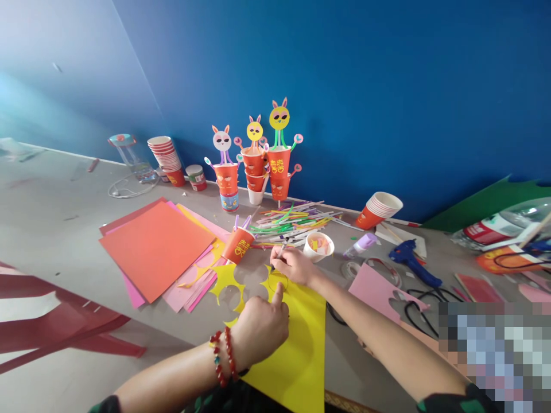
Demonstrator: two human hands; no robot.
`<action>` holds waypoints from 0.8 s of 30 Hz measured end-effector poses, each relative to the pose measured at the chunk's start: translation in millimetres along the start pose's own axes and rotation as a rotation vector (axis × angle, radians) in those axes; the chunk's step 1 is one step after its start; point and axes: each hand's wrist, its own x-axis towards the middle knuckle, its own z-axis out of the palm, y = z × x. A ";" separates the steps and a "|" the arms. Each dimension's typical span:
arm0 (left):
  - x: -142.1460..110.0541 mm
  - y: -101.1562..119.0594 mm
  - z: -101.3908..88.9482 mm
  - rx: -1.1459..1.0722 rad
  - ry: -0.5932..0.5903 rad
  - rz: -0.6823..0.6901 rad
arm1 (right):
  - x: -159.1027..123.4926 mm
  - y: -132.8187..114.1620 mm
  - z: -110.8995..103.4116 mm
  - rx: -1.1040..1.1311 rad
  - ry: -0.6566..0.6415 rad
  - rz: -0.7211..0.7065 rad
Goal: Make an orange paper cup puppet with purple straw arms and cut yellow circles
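Note:
A sheet of yellow paper (301,338) lies in front of me, with several round holes cut along its left and far edges. My left hand (260,327) presses on it, index finger stretched onto a drawn circle and the other fingers curled under. Whether a round template lies under that fingertip, I cannot tell. Pinched in my right hand (295,265) is a pen (283,248), its tip down at the circle's far edge. Just beyond my hands are a tilted red paper cup (238,245) with purple pipe cleaners and a white cup (319,245) of paper scraps.
Rabbit-faced cup figures (279,166) stand by the blue wall. Loose pipe cleaners (293,221) lie before them. Orange and pink sheets (157,246) are stacked at left. A glue stick (360,245), a blue glue gun (413,261) with its cord, and pink paper (374,291) occupy the right.

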 end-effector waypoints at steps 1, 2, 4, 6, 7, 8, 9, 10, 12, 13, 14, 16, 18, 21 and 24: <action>0.1 0.0 0.0 0.000 -0.003 0.000 | -0.4 0.8 -0.3 -0.001 0.003 -0.002; 0.0 0.0 0.1 0.000 -0.005 0.001 | -0.8 1.7 -0.5 -0.002 0.005 -0.002; -0.1 0.0 0.2 0.000 -0.006 0.007 | -1.7 3.2 -0.7 -0.005 0.010 -0.001; -0.3 0.0 0.3 0.006 -0.005 0.009 | -2.6 4.1 -0.9 -0.010 0.018 0.001; -0.3 0.0 0.5 0.011 -0.005 0.006 | -3.2 4.2 -1.0 -0.012 0.022 0.002; -0.3 0.1 0.7 0.017 -0.005 0.006 | -3.9 4.1 -1.2 -0.014 0.027 0.003; -0.2 0.2 0.9 0.023 -0.005 0.005 | -4.7 3.7 -1.3 -0.016 0.033 0.005; -0.1 0.3 1.2 0.029 -0.005 0.006 | -5.6 3.0 -1.4 -0.017 0.039 0.007; 0.1 0.7 1.8 0.032 -0.003 0.009 | -7.7 1.0 -1.1 -0.014 0.044 0.008; 0.2 0.9 2.0 0.032 -0.002 0.010 | -8.7 -0.2 -0.7 -0.012 0.043 0.007; 0.3 1.0 2.0 0.030 -0.001 0.009 | -9.6 -1.5 0.0 -0.009 0.040 0.003; 0.3 1.3 1.4 0.033 0.000 0.006 | -10.9 -3.6 1.6 -0.004 0.029 -0.005; 0.3 1.4 0.0 0.041 -0.003 0.002 | -11.4 -4.9 3.4 -0.002 0.021 -0.010; 0.4 1.0 -2.4 0.034 -0.018 0.003 | -11.2 -5.4 5.3 -0.004 0.015 -0.014; 0.6 0.9 -3.2 0.026 -0.029 0.004 | -10.7 -4.7 5.7 -0.009 0.012 -0.015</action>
